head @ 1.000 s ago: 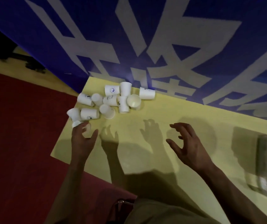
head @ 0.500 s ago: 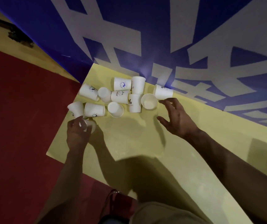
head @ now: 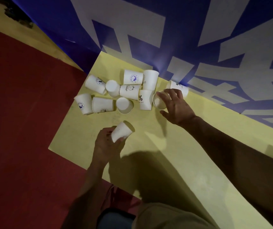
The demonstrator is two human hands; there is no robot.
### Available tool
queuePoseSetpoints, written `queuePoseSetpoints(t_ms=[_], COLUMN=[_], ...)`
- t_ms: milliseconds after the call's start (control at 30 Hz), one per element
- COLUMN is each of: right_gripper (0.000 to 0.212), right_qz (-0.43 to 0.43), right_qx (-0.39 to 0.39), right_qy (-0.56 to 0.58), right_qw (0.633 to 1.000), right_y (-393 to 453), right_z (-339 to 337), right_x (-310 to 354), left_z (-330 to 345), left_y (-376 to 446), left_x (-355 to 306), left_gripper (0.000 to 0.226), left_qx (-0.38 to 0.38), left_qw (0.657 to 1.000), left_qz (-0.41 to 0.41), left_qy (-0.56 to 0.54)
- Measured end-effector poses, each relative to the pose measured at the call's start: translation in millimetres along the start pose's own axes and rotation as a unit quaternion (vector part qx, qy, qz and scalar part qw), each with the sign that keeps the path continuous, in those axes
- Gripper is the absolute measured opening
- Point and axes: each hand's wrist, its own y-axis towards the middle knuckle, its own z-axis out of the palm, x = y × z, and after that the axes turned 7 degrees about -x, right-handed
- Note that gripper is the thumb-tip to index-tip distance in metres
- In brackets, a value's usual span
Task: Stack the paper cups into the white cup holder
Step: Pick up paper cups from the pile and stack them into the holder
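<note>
Since last frame, my left hand (head: 106,144) has lifted one cup (head: 121,133) clear of the pile (head: 125,93), grip clamped round it above the worktop (head: 173,154). My right hand (head: 175,104) closes on another cup (head: 158,100).

You look down on a yellow table (head: 173,162) set against a blue banner (head: 190,38) with big white characters; red floor (head: 25,113) lies to its left.

The far corner of the yellow table (head: 190,162) is crowded by a cluster of paper cups (head: 125,93) against the blue banner (head: 215,47), while bare tabletop is left open nearer the person.
</note>
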Motion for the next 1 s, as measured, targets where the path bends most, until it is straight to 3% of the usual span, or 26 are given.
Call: queuePoseSetpoints(t_ms=[100, 233, 400, 667, 867, 1000], right_gripper=[0.08, 0.088, 0.092, 0.084, 0.077, 0.071], right_qz=[-0.009, -0.02, -0.045, -0.018, 0.076, 0.125], right_qx=[-0.001, -0.016, 0.001, -0.034, -0.099, -0.14], right_qy=[-0.02, -0.004, -0.003, 0.027, 0.133, 0.157], right_qw=[1.0, 1.0, 0.999, 0.999, 0.983, 0.97], right_y=[-1.3, 0.0, -2.1, -64.1, -155.9, -231.3], right_z=[1.0, -0.5, 5.2, 1.6, -9.2, -20.2], right_x=[-2.9, -2.3, 8.7, 0.8, -12.9, -34.8], left_z=[6.4, 23.7, 37.1, 37.7, 45.0, 65.4], left_y=[4.8, 6.5, 14.7, -16.4, -48.6, -80.3], left_x=[0.1, -12.0, -44.5, -54.4, -69.5, -96.9], left_gripper=[0.056, 0.089, 0.074, 0.073, 0.089, 0.082], left_qx=[0.069, 0.053, 0.105, 0.114, 0.149, 0.181], left_qw=[0.995, 0.985, 0.988, 0.986, 0.976, 0.968], left_qz=[0.056, 0.112, 0.072, 0.116, 0.149, 0.165], left_qy=[0.055, 0.117, 0.088, 0.033, 0.055, 0.053])
